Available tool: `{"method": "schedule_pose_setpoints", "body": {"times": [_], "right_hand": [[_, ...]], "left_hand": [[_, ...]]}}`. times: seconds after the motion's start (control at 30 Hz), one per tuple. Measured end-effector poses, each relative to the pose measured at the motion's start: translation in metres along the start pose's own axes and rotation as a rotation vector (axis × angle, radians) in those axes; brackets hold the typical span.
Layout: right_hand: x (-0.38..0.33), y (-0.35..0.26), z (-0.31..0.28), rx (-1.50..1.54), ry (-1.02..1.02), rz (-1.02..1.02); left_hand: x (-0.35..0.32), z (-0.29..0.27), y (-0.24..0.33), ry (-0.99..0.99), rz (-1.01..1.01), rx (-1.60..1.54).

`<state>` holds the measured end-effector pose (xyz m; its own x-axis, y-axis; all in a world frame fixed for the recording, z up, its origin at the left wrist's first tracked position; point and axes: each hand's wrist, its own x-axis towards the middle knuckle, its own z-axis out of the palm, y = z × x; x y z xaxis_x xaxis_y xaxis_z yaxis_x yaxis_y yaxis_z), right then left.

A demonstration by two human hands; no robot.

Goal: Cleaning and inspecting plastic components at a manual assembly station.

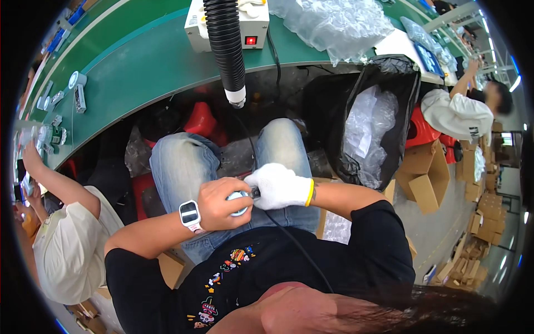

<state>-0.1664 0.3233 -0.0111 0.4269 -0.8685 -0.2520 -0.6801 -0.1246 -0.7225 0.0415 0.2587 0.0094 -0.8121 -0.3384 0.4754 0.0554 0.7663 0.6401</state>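
Head view: the left hand (222,203) is bare, wears a white wristwatch (189,214) and is closed around a small round pale-blue part (239,199), held over the lap, clear of the bench. The right hand (278,186), in a white glove, is clamped on a dark tool (255,192) touching the part. A thin black cable (295,245) runs down across the black shirt. On the green bench (144,67), at its near edge, stands a white box unit (253,22) with a black corrugated hose (227,47).
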Motion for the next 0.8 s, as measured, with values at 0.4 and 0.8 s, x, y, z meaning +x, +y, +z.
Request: {"method": "schedule_pose_setpoints", "body": {"times": [0.4,0.8], "right_hand": [[0.047,0.022,-0.252,-0.772,1.204,-0.187],[0.13,0.062,-0.367,-0.987,1.051,-0.009]], "left_hand": [[0.046,-0.172,-0.162,0.938,-0.478,0.042],[0.229,-0.202,-0.384,0.647,-0.358,0.735]]}}
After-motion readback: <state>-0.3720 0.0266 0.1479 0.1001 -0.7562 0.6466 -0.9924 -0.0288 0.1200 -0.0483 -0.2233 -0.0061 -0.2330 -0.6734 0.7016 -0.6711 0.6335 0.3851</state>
